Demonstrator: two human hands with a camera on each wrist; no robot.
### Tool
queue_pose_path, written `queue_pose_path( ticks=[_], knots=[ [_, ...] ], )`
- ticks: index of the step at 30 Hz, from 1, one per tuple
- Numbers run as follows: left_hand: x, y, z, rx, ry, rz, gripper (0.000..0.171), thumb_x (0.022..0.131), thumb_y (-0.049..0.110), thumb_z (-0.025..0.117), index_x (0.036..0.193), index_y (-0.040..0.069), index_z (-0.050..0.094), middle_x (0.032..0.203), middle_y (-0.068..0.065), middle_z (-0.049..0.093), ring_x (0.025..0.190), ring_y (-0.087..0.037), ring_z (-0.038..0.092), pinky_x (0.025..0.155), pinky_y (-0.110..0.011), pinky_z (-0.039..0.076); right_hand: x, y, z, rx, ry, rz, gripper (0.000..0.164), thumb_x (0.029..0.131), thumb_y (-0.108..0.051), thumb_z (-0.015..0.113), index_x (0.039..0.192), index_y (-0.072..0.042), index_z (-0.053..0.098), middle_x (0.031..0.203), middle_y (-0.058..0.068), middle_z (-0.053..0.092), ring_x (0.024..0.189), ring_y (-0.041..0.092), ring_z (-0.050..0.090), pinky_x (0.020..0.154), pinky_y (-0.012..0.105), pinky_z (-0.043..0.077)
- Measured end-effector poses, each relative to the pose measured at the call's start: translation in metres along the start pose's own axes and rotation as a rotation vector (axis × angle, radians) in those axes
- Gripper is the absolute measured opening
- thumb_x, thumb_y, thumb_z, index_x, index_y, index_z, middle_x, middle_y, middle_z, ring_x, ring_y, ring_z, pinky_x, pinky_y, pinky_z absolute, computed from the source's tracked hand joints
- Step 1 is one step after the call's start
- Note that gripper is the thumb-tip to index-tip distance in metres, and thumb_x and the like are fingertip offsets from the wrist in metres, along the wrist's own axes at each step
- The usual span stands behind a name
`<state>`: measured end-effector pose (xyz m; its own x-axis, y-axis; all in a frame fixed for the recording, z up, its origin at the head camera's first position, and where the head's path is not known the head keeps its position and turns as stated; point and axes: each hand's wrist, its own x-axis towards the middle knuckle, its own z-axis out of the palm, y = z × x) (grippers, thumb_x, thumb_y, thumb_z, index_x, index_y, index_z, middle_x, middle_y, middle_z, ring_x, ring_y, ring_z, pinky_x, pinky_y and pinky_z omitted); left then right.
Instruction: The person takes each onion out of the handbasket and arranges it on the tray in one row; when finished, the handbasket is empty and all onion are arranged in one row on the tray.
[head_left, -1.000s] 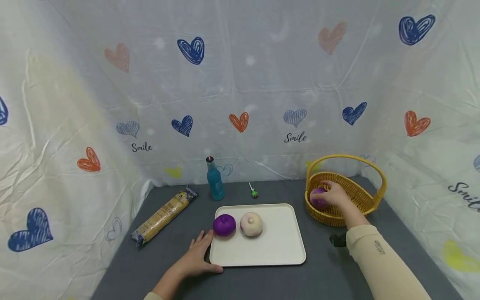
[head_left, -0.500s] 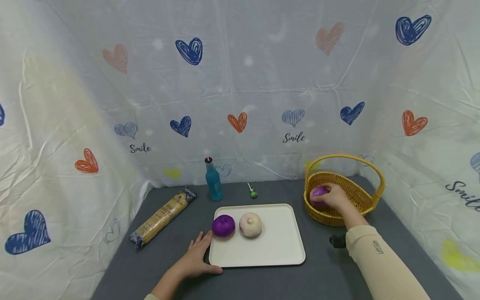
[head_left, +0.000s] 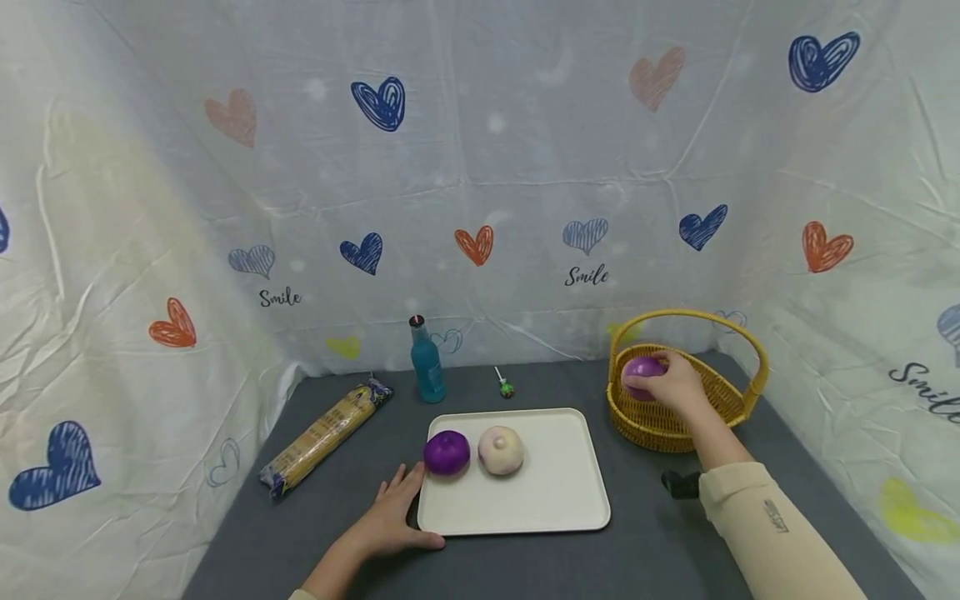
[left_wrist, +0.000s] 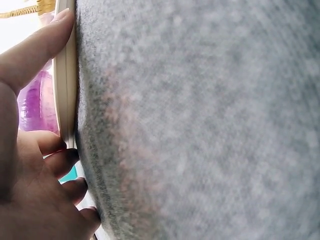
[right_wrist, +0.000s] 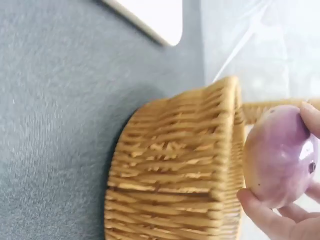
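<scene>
In the head view my right hand (head_left: 678, 387) holds a purple onion (head_left: 641, 377) at the left rim of the yellow wicker basket (head_left: 651, 435). Thumb and fingers grip its sides, and the right wrist view shows the glossy onion (right_wrist: 280, 155) paling to yellowish on one side. My left hand (head_left: 390, 515) rests at the near left corner of a cream tray (head_left: 555, 483). Its spread fingers touch the left edge and its thumb the front edge. On the tray sit a dark purple round vegetable (head_left: 447, 452) and a whitish onion-like one (head_left: 501, 450) with a small stub.
A long pack of pasta (head_left: 326, 435) lies left of the tray. Behind it stand a blue bottle (head_left: 428, 367) and, lying beside that, a green lollipop (head_left: 506, 386). The basket's tall handle (head_left: 690, 314) arches over its opening. A printed cloth backs the grey table.
My right hand has gripped the onion inside the basket and raised it to about rim height. The left hand and the tray stay where they were.
</scene>
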<state>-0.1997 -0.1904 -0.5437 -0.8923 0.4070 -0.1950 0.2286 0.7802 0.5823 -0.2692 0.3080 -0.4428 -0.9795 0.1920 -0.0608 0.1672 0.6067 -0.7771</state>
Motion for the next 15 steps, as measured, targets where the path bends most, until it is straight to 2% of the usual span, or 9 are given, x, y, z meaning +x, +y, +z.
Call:
queue_pose_path(
  ticks=[7, 15],
  knots=[
    [0.002, -0.002, 0.001, -0.009, 0.0, 0.007, 0.129, 0.068, 0.062, 0.086, 0.161, 0.002, 0.018, 0.167, -0.019, 0.021, 0.154, -0.048, 0.005, 0.117, -0.073, 0.002, -0.021, -0.016, 0.002, -0.018, 0.025, -0.044, 0.091, 0.088, -0.045, 0.076, 0.153, 0.002, 0.032, 0.148, 0.036, 0.039, 0.133, 0.054, 0.043, 0.104, 0.064, 0.045],
    [0.001, -0.003, 0.0, -0.003, 0.0, 0.009, 0.129, 0.069, 0.062, 0.085, 0.161, 0.002, 0.018, 0.167, -0.019, 0.021, 0.154, -0.048, 0.006, 0.117, -0.073, 0.003, -0.042, -0.031, 0.017, -0.028, 0.023, -0.125, 0.084, 0.087, -0.043, 0.078, 0.149, -0.002, 0.04, 0.142, 0.032, 0.048, 0.126, 0.049, 0.051, 0.099, 0.061, 0.05]
  ],
)
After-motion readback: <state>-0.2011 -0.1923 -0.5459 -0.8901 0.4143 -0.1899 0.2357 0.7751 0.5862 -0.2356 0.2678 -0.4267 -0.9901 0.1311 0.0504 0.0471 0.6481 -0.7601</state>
